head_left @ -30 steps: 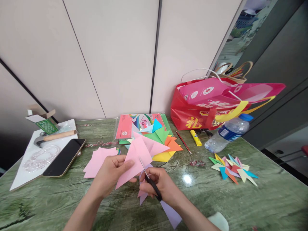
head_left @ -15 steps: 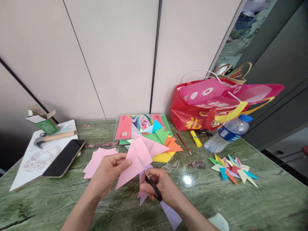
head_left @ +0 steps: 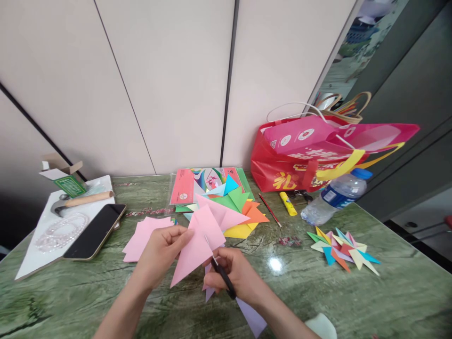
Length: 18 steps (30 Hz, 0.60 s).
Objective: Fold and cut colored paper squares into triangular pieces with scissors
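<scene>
A pink paper sheet (head_left: 199, 242) is pinched between the thumb and fingers of my left hand (head_left: 164, 249). My right hand (head_left: 235, 273) grips black-handled scissors (head_left: 225, 278), whose blades lie against the lower right part of the sheet. Purple paper pieces (head_left: 251, 316) rest on the table below my right hand. Beyond the held sheet lie folded papers in pink (head_left: 229, 216), green (head_left: 235, 199), orange (head_left: 254, 213) and yellow (head_left: 240, 231). A stack of pink paper (head_left: 141, 238) sits left of my left hand.
At the left are a phone (head_left: 95, 233), a hammer (head_left: 86, 199) and a green box (head_left: 68, 183). To the right stand a red bag (head_left: 271, 165) and a tilted bottle (head_left: 334, 197), near a glue stick (head_left: 288, 204), a pencil (head_left: 270, 210) and multicoloured paper stars (head_left: 342, 247).
The pink sheet in my left hand has tilted and dropped slightly. The scissors have shifted a little, with their blades still at the sheet. Both hands keep their hold.
</scene>
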Tool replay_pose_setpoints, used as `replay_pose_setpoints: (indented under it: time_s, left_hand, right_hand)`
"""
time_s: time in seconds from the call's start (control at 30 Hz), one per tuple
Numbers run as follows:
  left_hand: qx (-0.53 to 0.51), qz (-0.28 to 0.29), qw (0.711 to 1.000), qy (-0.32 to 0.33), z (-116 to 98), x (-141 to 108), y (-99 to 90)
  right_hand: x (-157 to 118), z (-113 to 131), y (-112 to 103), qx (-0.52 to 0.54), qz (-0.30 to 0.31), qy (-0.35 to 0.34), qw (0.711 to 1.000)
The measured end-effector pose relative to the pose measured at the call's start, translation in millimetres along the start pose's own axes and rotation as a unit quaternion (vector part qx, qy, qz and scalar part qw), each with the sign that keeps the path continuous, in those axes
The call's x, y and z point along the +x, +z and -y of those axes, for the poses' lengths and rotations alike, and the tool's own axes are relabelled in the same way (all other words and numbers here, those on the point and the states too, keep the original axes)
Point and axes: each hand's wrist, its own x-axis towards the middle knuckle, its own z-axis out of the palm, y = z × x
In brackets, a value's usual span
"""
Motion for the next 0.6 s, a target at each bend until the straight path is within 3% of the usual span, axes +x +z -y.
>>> replay_pose_setpoints:
  time_s: [0.17,0.6]
  left_hand:
    - [0.029,0.033,0.999,0.0,1.9,0.1,1.6]
    - [0.025,0.035,0.999,-0.002,3.4,-1.1,1.2]
  right_hand:
    - [-0.5,1.3,-0.3,0.021,0.024,-0.027,0.999]
    - [0.4,-1.2,-0.7,0.013,0.022,-0.036,0.999]
